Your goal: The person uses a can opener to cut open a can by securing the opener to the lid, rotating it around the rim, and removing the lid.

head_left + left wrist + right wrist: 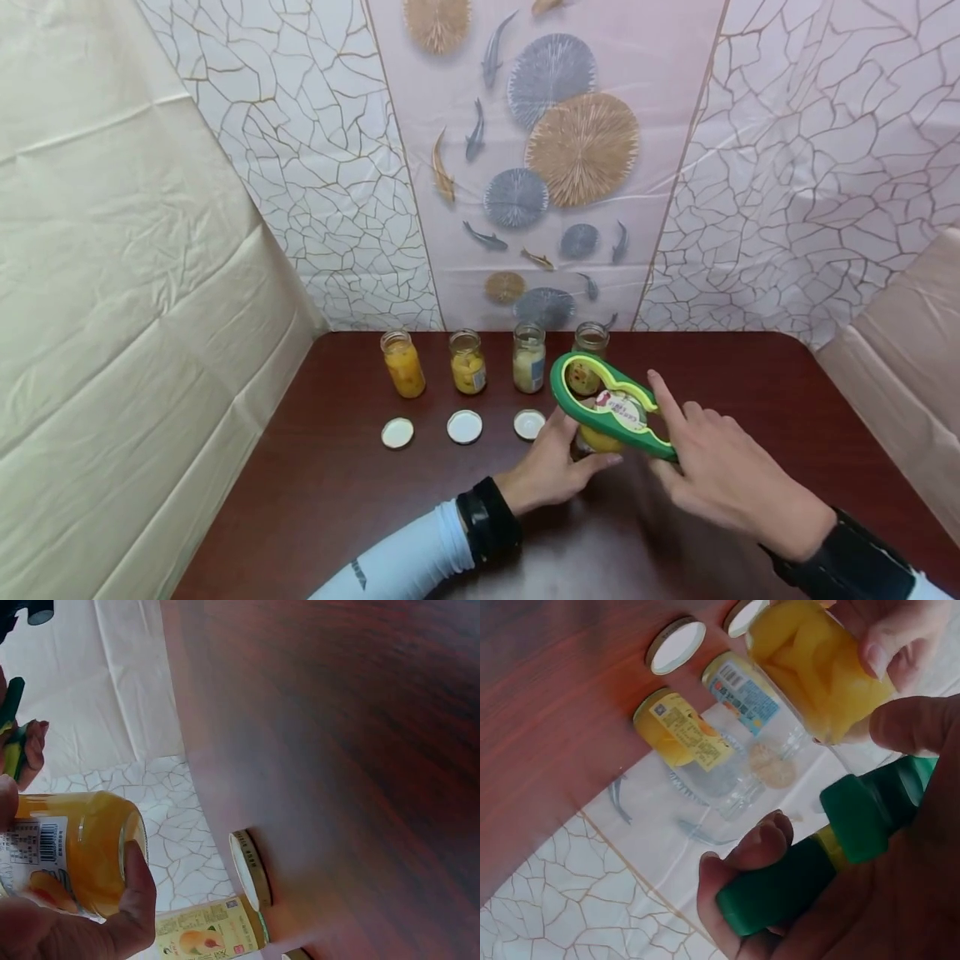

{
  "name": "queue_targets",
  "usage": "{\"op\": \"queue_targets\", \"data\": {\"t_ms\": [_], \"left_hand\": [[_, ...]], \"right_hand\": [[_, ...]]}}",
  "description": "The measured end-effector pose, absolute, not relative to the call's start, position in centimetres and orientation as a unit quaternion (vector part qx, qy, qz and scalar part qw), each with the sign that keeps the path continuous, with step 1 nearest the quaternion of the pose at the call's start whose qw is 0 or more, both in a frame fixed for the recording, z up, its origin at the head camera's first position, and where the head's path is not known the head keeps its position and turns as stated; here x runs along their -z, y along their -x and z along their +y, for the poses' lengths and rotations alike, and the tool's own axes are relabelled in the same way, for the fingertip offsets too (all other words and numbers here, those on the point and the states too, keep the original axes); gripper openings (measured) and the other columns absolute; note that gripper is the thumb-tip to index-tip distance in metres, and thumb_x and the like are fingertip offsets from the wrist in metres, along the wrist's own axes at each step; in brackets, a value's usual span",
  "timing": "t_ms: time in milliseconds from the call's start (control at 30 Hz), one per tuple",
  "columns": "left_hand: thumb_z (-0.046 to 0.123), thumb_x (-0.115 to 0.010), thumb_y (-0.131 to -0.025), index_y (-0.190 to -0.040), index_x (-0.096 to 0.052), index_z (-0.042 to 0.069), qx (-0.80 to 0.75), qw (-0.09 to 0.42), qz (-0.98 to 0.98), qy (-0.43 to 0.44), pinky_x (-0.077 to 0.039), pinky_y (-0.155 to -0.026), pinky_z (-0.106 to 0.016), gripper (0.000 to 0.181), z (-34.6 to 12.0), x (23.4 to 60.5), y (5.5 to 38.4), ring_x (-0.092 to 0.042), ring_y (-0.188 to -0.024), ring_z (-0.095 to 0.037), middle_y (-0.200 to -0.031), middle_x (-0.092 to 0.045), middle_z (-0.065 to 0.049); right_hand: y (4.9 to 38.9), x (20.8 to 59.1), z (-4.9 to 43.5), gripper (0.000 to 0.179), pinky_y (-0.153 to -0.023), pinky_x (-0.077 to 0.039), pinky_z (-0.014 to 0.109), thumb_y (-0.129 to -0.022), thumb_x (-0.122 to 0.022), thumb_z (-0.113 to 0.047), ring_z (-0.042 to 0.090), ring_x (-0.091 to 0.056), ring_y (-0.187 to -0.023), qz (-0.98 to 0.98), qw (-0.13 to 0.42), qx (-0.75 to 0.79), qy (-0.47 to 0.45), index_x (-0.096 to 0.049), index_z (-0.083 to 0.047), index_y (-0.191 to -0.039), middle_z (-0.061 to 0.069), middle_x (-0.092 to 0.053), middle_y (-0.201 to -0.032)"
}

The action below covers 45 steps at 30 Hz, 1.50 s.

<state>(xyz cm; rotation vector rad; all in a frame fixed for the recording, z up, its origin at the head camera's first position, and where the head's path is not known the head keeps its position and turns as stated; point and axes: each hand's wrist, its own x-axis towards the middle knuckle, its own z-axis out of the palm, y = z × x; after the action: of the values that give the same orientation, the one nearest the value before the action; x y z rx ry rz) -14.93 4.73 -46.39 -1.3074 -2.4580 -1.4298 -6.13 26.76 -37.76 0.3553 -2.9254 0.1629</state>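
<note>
My left hand grips a glass jar of yellow fruit pieces, with a barcode label on its side. A round printed lid tops this jar. My right hand holds the handles of a green jar opener with a lighter yellow-green inner edge. From the head view, the lid shows through the opener's loop; whether the two touch, I cannot tell. In the right wrist view, the fingers curl around the green handles, close to the jar.
Several lidless jars line the table's back: an orange-filled jar, a yellow fruit jar, a pale fruit jar and a jar partly behind the opener. Before them lie a left lid, a middle lid and a right lid.
</note>
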Motion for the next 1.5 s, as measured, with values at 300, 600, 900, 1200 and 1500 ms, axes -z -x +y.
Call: {"op": "queue_targets", "data": {"t_ms": [300, 600, 900, 1200, 1500], "left_hand": [[0.032, -0.079, -0.099, -0.161, -0.041, 0.023, 0.435, 0.043, -0.784, 0.440, -0.047, -0.118, -0.031, 0.074, 4.6, 47.0, 15.1, -0.056, -0.140, -0.013, -0.152, -0.057, -0.006], [0.035, -0.077, -0.100, -0.161, -0.041, 0.022, 0.425, 0.020, -0.796, 0.430, -0.047, -0.119, -0.033, 0.072, 4.4, 47.0, 15.1, -0.053, -0.143, -0.013, -0.155, -0.054, -0.005], [0.036, -0.077, -0.100, -0.161, -0.038, 0.026, 0.442, 0.013, -0.800, 0.404, -0.047, -0.120, -0.036, 0.074, 4.3, 46.9, 15.0, -0.052, -0.144, -0.012, -0.157, -0.051, -0.003], [0.031, -0.079, -0.099, -0.157, -0.045, 0.025, 0.457, -0.009, -0.779, 0.429, -0.047, -0.119, -0.032, 0.068, 3.9, 47.4, 15.6, -0.055, -0.141, -0.009, -0.154, -0.057, -0.001], [0.024, -0.074, -0.103, -0.153, -0.055, 0.026, 0.486, -0.222, -0.713, 0.454, -0.049, -0.108, -0.022, 0.053, 2.1, 46.9, 17.5, -0.057, -0.130, 0.001, -0.152, -0.060, 0.005]], "right_hand": [[6.2, 37.6, 26.4, 0.106, -0.073, -0.052, 0.046, -0.096, -0.069, -0.064, 0.020, -0.060, -0.076, -0.989, 0.060, -0.083, -0.103, -0.026, 0.002, -0.166, 0.010, -0.067, -0.095], [6.6, 38.1, 26.3, 0.106, -0.069, -0.052, 0.045, -0.098, -0.061, -0.072, 0.024, -0.066, -0.082, -0.990, 0.021, -0.107, -0.085, -0.030, 0.005, -0.164, 0.015, -0.069, -0.102], [6.6, 38.3, 25.8, 0.094, -0.070, -0.052, 0.041, -0.105, -0.052, -0.066, 0.020, -0.064, -0.079, -0.990, 0.032, -0.106, -0.082, -0.034, 0.007, -0.162, 0.014, -0.068, -0.099], [6.6, 38.4, 25.8, 0.099, -0.058, -0.049, 0.034, -0.099, -0.058, -0.074, 0.015, -0.062, -0.072, -0.990, -0.012, -0.111, -0.082, -0.038, 0.007, -0.153, 0.014, -0.067, -0.099], [6.7, 39.2, 26.8, 0.074, -0.055, -0.046, 0.026, -0.088, -0.086, -0.049, 0.003, -0.056, -0.064, -0.983, 0.063, -0.085, -0.148, -0.051, -0.008, -0.138, 0.003, -0.073, -0.098]]}}
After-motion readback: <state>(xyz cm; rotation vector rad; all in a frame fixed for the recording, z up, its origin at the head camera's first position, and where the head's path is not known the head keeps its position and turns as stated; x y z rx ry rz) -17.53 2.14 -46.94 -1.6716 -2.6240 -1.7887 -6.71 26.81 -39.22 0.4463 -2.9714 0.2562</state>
